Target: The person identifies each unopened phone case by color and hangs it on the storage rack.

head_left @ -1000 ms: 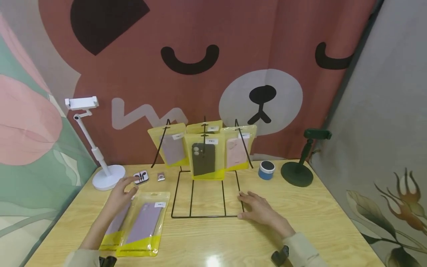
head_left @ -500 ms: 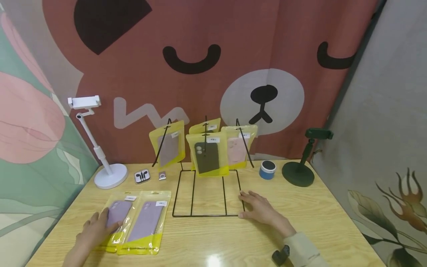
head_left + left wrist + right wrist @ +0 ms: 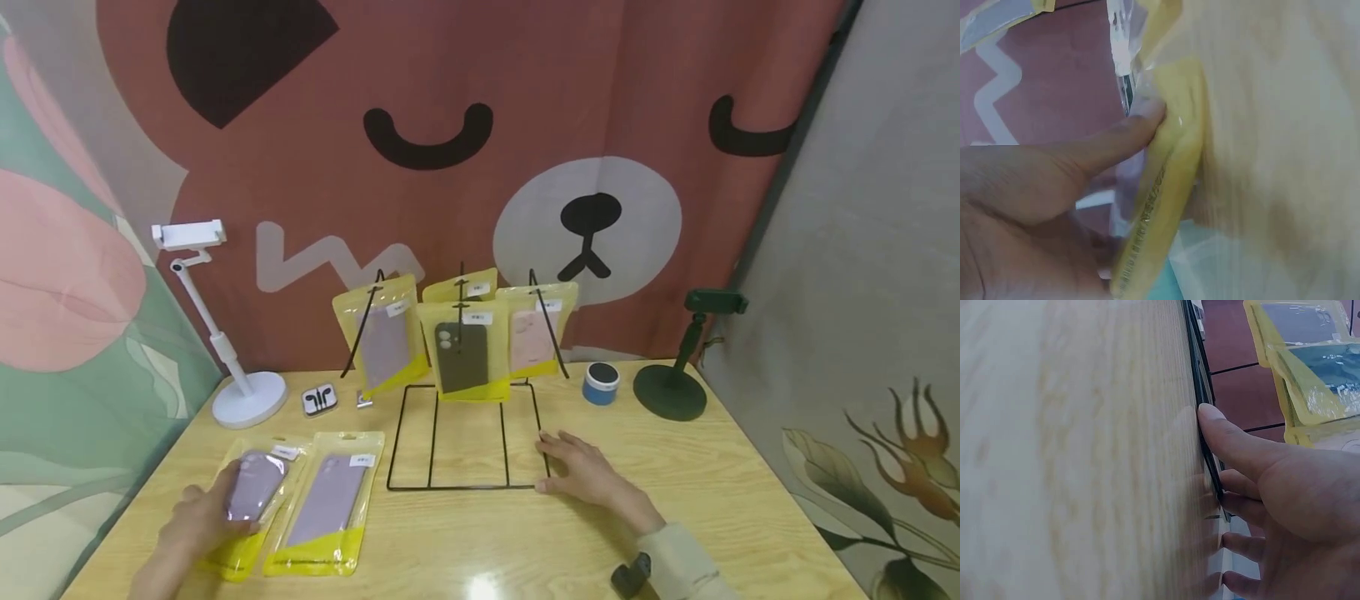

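Hands [image 3: 197, 521] on pouch [image 3: 251, 500] with case [image 3: 252, 496]

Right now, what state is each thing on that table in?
left hand: grips the left packet
left packet: lifted at one end
second packet: lying flat
right hand: resting flat on the wire rack
wire rack: upright, four packets hanging
white stand: upright

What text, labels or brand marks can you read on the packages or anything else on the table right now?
None can be read.
White stickers on the hanging phone case packages: too small and blurred.
White stickers on the package in the left hand and the flat package beside it: blurred.
Dark print along the yellow package edge in the left wrist view: out of focus.
Blue speaker and earphone box: no legible marking.
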`<state>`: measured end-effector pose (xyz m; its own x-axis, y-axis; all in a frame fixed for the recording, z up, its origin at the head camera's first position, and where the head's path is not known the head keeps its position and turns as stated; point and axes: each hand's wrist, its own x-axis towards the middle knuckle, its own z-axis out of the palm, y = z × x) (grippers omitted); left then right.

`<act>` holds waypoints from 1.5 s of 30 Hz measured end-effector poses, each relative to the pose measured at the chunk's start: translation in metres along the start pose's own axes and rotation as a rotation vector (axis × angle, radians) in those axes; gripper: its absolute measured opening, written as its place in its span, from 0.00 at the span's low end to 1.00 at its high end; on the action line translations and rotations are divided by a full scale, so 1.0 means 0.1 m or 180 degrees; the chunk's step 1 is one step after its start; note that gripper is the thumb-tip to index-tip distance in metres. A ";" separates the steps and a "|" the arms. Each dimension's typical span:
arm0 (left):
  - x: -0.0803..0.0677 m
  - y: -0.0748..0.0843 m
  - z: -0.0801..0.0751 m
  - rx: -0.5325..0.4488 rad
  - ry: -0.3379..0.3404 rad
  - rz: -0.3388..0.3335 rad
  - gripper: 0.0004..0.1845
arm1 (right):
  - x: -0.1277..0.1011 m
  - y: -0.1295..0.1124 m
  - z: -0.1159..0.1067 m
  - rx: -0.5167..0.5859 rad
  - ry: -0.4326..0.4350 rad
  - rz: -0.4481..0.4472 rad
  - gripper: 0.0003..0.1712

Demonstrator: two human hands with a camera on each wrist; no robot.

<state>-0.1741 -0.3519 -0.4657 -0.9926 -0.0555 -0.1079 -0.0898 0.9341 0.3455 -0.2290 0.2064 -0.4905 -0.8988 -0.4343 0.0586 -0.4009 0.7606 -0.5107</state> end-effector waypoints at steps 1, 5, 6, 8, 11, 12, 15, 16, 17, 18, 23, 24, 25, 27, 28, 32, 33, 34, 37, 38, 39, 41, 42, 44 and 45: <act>0.01 -0.02 -0.02 0.0034 0.0059 0.0081 0.53 | 0.00 0.00 0.00 0.0013 -0.0015 -0.0013 0.40; 0.03 -0.03 -0.12 -0.0061 0.0531 0.0552 0.33 | 0.00 0.00 0.00 0.0007 -0.0024 -0.0023 0.40; 0.04 -0.02 -0.15 -0.0145 0.0672 0.0674 0.29 | 0.00 0.00 0.00 -0.0008 -0.0018 -0.0016 0.39; 0.04 0.01 -0.20 -0.0295 0.0911 0.0820 0.24 | 0.00 0.00 0.00 -0.0019 -0.0008 -0.0006 0.39; 0.02 0.05 -0.29 -0.0424 0.1241 0.0922 0.22 | 0.00 -0.01 0.00 -0.0001 -0.0013 -0.0021 0.39; 0.01 0.05 -0.32 -0.0423 0.1345 0.0905 0.22 | 0.00 -0.01 0.00 0.0009 -0.0016 -0.0028 0.39; -0.05 0.07 -0.42 -0.0691 0.1451 0.0728 0.21 | -0.01 -0.02 0.00 0.0007 -0.0012 -0.0041 0.39; -0.06 0.07 -0.44 -0.0933 0.1415 0.0611 0.21 | -0.01 -0.02 0.00 0.0000 -0.0002 -0.0038 0.39; -0.08 0.09 -0.46 -0.1224 0.1376 0.0498 0.22 | -0.02 -0.02 0.01 -0.0005 0.0005 -0.0031 0.39; -0.11 0.10 -0.48 -0.1593 0.1307 0.0359 0.22 | -0.02 -0.01 0.01 -0.0011 0.0011 -0.0019 0.39; -0.28 0.26 -0.50 -0.3482 0.1197 0.0281 0.26 | -0.02 0.00 0.00 -0.0019 0.0013 0.0031 0.39; -0.32 0.29 -0.50 -0.3766 0.1179 0.0380 0.27 | -0.02 0.00 0.01 -0.0021 0.0013 0.0034 0.39; -0.36 0.32 -0.50 -0.3968 0.1166 0.0518 0.27 | -0.02 0.00 0.01 -0.0015 0.0012 0.0033 0.39; -0.45 0.37 -0.48 -0.4201 0.1126 0.0788 0.26 | -0.01 0.00 0.01 -0.0013 0.0008 0.0029 0.39; -0.49 0.39 -0.48 -0.4264 0.1089 0.0945 0.26 | -0.01 0.00 0.01 -0.0005 0.0007 0.0026 0.39; -0.63 0.41 -0.45 -0.4391 0.0885 0.1538 0.27 | -0.01 -0.01 0.01 0.0003 -0.0002 0.0039 0.39; -0.65 0.42 -0.44 -0.4411 0.0816 0.1695 0.28 | -0.01 -0.01 0.01 0.0001 -0.0002 0.0044 0.39; -0.66 0.44 -0.44 -0.4428 0.0733 0.1861 0.28 | -0.01 -0.01 0.01 0.0006 0.0002 0.0048 0.39; -0.67 0.50 -0.41 -0.4437 0.0578 0.2333 0.29 | -0.01 0.00 0.01 0.0019 0.0017 0.0051 0.39; -0.66 0.53 -0.40 -0.4420 0.0507 0.2489 0.29 | -0.01 0.00 0.01 0.0024 0.0020 0.0044 0.39; -0.66 0.56 -0.39 -0.4401 0.0436 0.2610 0.29 | -0.01 0.00 0.01 0.0022 0.0021 0.0034 0.39; -0.66 0.63 -0.37 -0.4304 0.0391 0.2650 0.28 | -0.01 0.00 0.01 0.0022 0.0020 0.0017 0.39; -0.66 0.67 -0.36 -0.4206 0.0399 0.2580 0.28 | -0.01 0.00 0.01 0.0018 0.0019 0.0010 0.39; -0.67 0.74 -0.35 -0.3942 0.0429 0.2251 0.26 | -0.01 0.00 0.01 0.0027 0.0011 0.0010 0.39; -0.68 0.77 -0.34 -0.3783 0.0450 0.2039 0.25 | -0.01 0.00 0.02 0.0024 0.0011 0.0010 0.39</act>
<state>-0.1166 -0.2884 -0.3998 -0.8797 0.1678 0.4449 0.4427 -0.0527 0.8951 -0.2281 0.2061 -0.4921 -0.9007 -0.4303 0.0598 -0.3966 0.7583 -0.5174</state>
